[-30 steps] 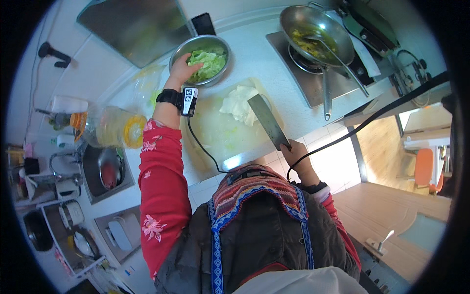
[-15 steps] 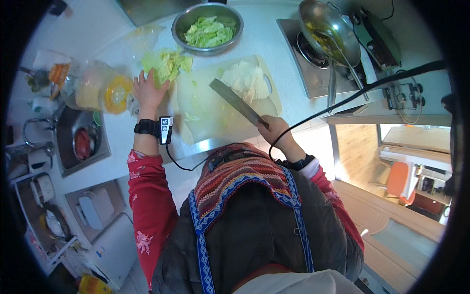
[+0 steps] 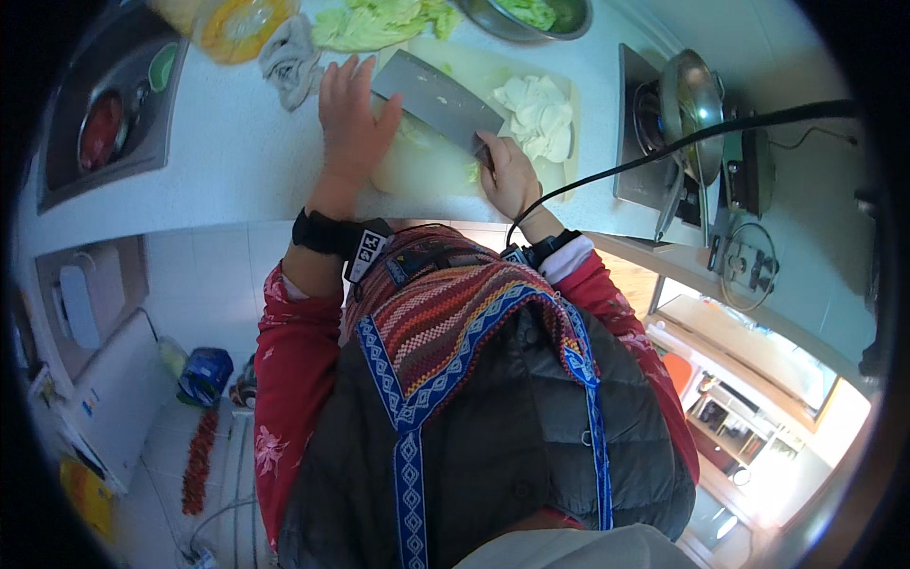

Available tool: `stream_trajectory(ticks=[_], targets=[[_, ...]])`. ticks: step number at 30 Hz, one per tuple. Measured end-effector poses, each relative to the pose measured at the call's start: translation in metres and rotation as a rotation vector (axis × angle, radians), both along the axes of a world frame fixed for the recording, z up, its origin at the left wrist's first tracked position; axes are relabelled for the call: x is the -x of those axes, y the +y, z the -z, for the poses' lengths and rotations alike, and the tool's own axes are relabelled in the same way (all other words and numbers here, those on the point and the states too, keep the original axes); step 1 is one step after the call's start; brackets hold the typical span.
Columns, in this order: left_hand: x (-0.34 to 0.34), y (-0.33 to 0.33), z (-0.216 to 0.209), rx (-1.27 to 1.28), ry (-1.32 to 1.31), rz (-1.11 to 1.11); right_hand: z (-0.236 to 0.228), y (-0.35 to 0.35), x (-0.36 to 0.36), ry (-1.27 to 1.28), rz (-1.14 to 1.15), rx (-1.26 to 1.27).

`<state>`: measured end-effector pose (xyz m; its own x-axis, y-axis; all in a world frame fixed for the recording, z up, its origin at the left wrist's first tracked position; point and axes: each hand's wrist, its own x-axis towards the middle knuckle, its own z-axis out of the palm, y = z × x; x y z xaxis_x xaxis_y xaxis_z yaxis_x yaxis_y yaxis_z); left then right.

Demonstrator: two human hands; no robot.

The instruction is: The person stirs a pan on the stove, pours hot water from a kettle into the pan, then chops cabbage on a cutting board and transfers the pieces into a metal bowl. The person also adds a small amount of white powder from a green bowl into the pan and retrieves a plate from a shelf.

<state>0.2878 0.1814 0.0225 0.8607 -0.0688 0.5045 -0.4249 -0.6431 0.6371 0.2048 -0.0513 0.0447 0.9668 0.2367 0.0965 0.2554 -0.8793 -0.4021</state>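
Note:
My right hand (image 3: 512, 180) is closed around the handle of a cleaver (image 3: 441, 102), whose broad grey blade lies low over the cutting board (image 3: 409, 173) with its flat side showing. Small pale bits cling to the blade. At the board's left edge is my left hand (image 3: 356, 128), empty, fingers apart, near the far left end of the blade. White thin slices (image 3: 538, 116) lie piled on the board's right side. Pale green cabbage-like leaves (image 3: 384, 24) rest beyond the board, and small leaf scraps lie on it.
A crumpled grey cloth (image 3: 291, 62) lies left of the board. The sink (image 3: 59, 182) at far left holds a red item. Behind stands a steel bowl (image 3: 576, 33) of cut greens. A pan (image 3: 690, 109) sits on the stove at right; a black cable (image 3: 654, 156) crosses above the counter.
My left hand has come away from the leaves to beside the blade. The cleaver has turned to show its flat side. The view has shifted, with the counter higher in it.

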Motion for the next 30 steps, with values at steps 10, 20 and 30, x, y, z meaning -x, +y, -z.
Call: stream_trajectory(ticks=[10, 20, 30], targets=[[0.034, 0.007, -0.003, 0.048, 0.111, 0.042, -0.003, -0.002, 0.008, -0.200, 0.087, 0.040], [0.059, -0.023, -0.038, 0.075, 0.102, -0.014, 0.035, -0.212, 0.133, -0.062, 0.905, -0.078], [0.120, -0.125, -0.054, 0.136, 0.121, -0.191, 0.023, -0.501, 0.156, -0.128, 1.121, 0.083]])
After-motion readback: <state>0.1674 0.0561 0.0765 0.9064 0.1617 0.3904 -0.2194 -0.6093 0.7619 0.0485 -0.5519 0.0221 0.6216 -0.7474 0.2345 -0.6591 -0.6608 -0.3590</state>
